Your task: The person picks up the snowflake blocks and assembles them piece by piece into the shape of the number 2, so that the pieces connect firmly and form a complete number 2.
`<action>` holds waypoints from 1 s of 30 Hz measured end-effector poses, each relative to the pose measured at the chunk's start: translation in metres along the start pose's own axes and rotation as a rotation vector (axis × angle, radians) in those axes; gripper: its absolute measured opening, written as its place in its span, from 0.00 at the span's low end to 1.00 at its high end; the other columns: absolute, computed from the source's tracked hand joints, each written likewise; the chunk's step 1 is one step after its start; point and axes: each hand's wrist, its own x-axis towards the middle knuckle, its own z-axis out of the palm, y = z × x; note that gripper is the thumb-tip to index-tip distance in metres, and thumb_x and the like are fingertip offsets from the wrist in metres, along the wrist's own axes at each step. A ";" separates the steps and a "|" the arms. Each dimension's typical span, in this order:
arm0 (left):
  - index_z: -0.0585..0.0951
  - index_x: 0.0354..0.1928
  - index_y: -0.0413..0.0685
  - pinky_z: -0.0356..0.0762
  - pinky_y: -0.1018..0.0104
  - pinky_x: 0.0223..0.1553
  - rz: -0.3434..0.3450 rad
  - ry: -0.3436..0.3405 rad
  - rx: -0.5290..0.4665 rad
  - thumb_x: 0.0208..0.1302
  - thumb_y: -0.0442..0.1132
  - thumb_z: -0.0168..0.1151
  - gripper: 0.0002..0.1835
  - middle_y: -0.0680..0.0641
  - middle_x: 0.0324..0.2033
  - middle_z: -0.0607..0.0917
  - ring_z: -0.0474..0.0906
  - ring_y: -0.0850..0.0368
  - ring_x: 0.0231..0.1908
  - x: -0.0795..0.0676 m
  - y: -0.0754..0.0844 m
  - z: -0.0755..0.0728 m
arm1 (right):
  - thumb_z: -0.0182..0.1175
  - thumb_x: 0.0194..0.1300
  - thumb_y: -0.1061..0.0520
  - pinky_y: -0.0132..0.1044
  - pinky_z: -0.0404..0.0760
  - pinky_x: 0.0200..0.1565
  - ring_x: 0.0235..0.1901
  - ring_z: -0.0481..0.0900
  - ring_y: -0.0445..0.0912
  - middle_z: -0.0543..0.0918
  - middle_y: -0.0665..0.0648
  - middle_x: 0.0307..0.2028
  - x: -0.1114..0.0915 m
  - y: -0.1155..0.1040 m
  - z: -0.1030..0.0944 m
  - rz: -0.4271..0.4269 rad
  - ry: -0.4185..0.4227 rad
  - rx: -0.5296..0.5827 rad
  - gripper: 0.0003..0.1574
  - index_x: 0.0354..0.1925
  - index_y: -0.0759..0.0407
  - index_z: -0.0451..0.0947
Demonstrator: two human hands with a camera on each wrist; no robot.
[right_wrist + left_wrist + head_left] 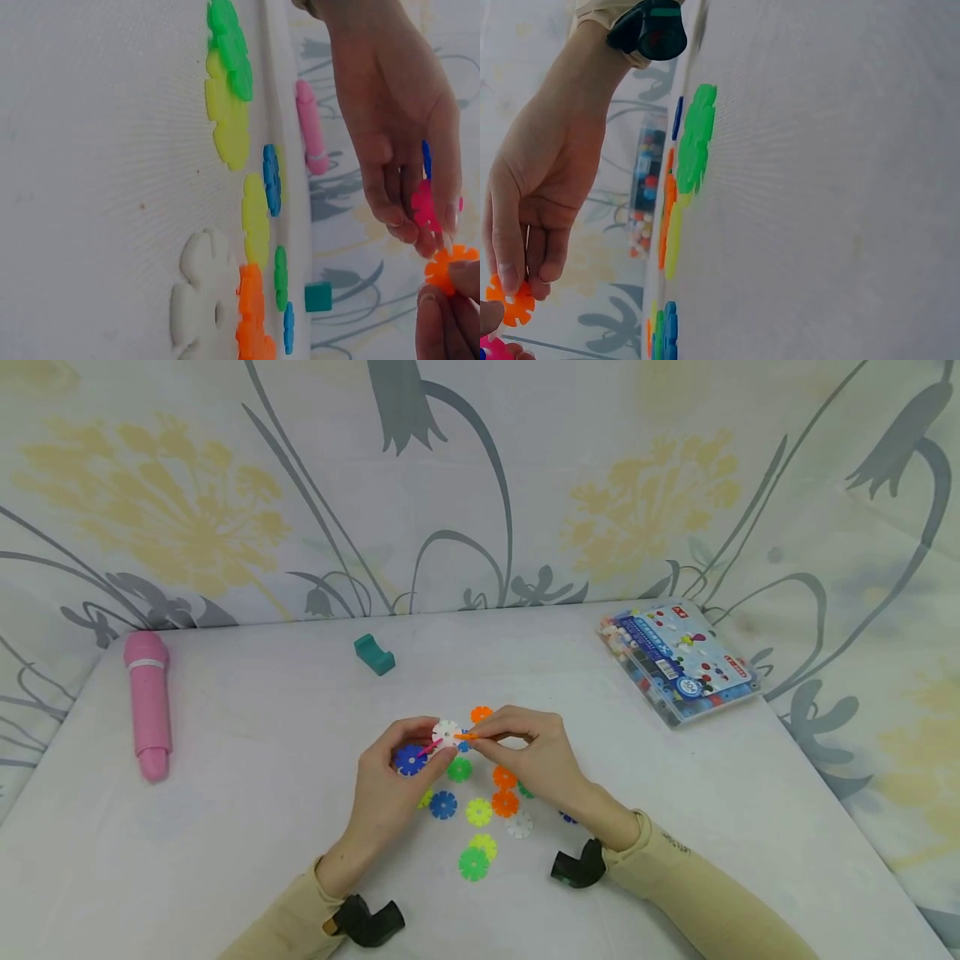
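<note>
My left hand (384, 781) holds a small chain of notched plastic flower discs: a dark blue disc (409, 761), a pink disc (424, 206) seen edge-on from the head, and a white disc (446, 732). Between thumb and fingers, my right hand (538, 758) pinches an orange disc (467, 737), its edge right at the white disc's rim. Both hands are raised above the table. Beneath them lie several loose discs, among them a blue disc (443, 805), a yellow disc (478, 812), an orange disc (505, 803) and a green disc (474, 864).
At the back right, a clear plastic case (678, 664) of colourful small pieces lies with a printed label on top. A teal block (374, 655) sits behind the hands. Far left lies a pink cylindrical object (150, 706). Patterned fabric (480, 485) hangs behind the white table (247, 827).
</note>
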 end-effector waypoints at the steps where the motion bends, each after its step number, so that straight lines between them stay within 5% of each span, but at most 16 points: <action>1: 0.81 0.57 0.46 0.75 0.72 0.51 -0.002 -0.008 0.003 0.60 0.38 0.73 0.22 0.49 0.49 0.85 0.79 0.57 0.48 0.000 0.000 0.000 | 0.69 0.60 0.68 0.41 0.87 0.42 0.35 0.85 0.44 0.87 0.57 0.34 0.000 0.000 0.000 0.008 -0.001 0.001 0.07 0.38 0.62 0.88; 17: 0.81 0.59 0.51 0.78 0.70 0.48 -0.021 -0.029 -0.020 0.60 0.39 0.73 0.24 0.48 0.46 0.85 0.79 0.57 0.46 0.000 -0.002 0.000 | 0.66 0.62 0.69 0.37 0.86 0.45 0.36 0.85 0.46 0.86 0.58 0.36 0.000 -0.002 -0.002 0.034 -0.035 0.024 0.08 0.40 0.62 0.87; 30: 0.80 0.60 0.49 0.75 0.61 0.55 -0.063 -0.010 0.025 0.62 0.41 0.71 0.24 0.48 0.48 0.85 0.79 0.56 0.48 0.002 0.000 -0.002 | 0.67 0.62 0.69 0.40 0.86 0.45 0.37 0.85 0.46 0.86 0.58 0.36 0.002 -0.002 -0.005 0.015 -0.026 0.024 0.08 0.40 0.63 0.86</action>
